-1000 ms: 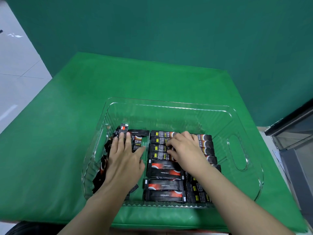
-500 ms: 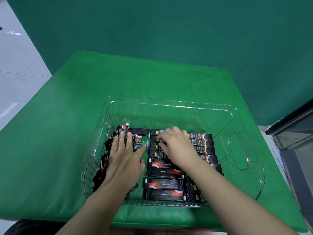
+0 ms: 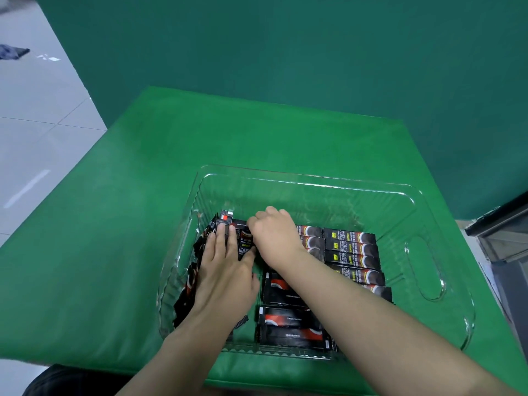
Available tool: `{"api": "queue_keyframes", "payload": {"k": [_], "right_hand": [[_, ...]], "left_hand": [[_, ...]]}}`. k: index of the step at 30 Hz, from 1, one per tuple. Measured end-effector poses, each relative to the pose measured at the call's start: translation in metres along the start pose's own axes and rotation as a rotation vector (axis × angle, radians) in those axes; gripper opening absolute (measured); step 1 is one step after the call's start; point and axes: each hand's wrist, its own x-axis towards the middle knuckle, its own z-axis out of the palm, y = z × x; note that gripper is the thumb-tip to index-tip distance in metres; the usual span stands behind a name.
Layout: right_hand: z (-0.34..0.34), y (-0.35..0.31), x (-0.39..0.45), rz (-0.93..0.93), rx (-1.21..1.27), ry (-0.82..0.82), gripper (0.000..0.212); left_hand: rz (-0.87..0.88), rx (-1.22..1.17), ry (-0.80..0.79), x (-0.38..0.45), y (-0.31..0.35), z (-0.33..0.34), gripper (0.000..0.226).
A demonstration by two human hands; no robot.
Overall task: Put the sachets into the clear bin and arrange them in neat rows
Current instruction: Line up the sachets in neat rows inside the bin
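the left hand (image 3: 225,277) lies flat, fingers straight, hiding part of the leaning sachets (image 3: 353,250) in the clear bin (image 3: 428,281) on the green bench (image 3: 114,224), the right hand (image 3: 275,238) curls over one, its fingertips hidden, labels unreadable.

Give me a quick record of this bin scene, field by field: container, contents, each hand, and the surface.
container: clear bin on the green cloth
contents: black sachets, neat rows at middle and right, a looser pile at the left wall
left hand: flat, fingers straight, pressing the left pile
right hand: fingers curled at the far-left sachets; grip not visible
bin's far part: bare
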Motion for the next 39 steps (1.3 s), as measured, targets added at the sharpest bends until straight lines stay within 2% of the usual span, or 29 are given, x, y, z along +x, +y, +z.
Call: {"api": "queue_keyframes", "payload": {"k": [1,4,12,15,20,23,29,32,34,37,39], "right_hand": [[0.000,-0.001,-0.001,0.012,-0.013,0.024,0.012],[0.002,0.004,-0.001,0.018,0.006,0.093,0.033],[-0.005,0.028,-0.020,0.048,0.242,0.398,0.019],[-0.014,0.040,-0.037,0.158,0.386,0.361,0.018],[-0.023,0.047,-0.062,0.399,0.783,0.314,0.026],[-0.019,0.047,-0.070,0.520,0.959,0.320,0.017],[-0.016,0.054,-0.089,0.592,1.235,0.440,0.016],[-0.013,0.059,-0.095,0.592,1.225,0.490,0.016],[-0.010,0.062,-0.095,0.587,1.128,0.447,0.017],[-0.012,0.065,-0.094,0.595,1.081,0.375,0.030],[-0.014,0.065,-0.094,0.553,1.009,0.334,0.021]], "left_hand": [[-0.002,-0.009,0.013,0.000,0.000,0.000,0.053],[0.001,-0.009,0.020,0.001,0.000,0.000,0.054],[0.008,0.022,-0.024,0.001,0.000,-0.001,0.056],[0.011,0.027,-0.042,0.001,0.000,-0.002,0.055],[0.008,0.053,-0.060,0.001,-0.001,-0.003,0.055],[0.007,0.072,-0.072,0.001,0.000,-0.004,0.055],[0.012,0.078,-0.062,0.001,0.000,-0.003,0.055],[0.003,0.076,-0.063,0.001,0.000,-0.003,0.056],[0.004,0.080,-0.062,0.001,0.000,-0.002,0.056],[0.003,0.078,-0.055,0.001,0.001,-0.002,0.056],[0.004,0.068,-0.049,0.001,0.001,-0.001,0.055]]}}
